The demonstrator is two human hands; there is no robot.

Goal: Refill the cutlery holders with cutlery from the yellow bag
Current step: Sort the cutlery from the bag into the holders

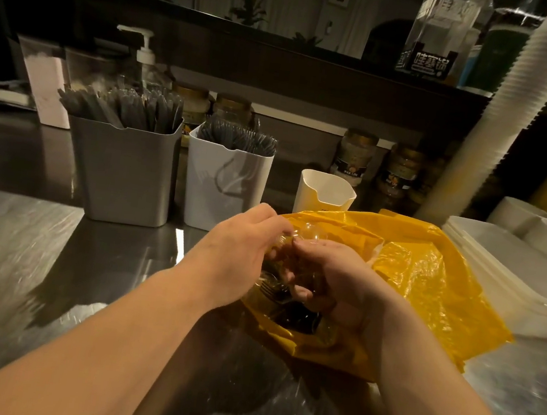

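A crumpled yellow bag (422, 277) lies on the steel counter, its mouth facing me. Dark plastic cutlery (290, 313) shows inside the mouth, in a clear wrapper (310, 234). My left hand (235, 254) and my right hand (335, 284) meet at the bag's mouth, fingers curled and pinching that wrapper. Behind them stand a grey holder (124, 175) packed with dark cutlery, a white holder (223, 187) packed with dark forks, and a smaller white holder (324, 193) whose contents are hidden.
Stacked white containers (515, 271) sit at the right edge, with a tall leaning stack of white cups (504, 108) above them. Jars (354, 155) line the back wall. A pump bottle (144, 53) stands behind the grey holder. Bare steel counter (19, 245) spreads to the left.
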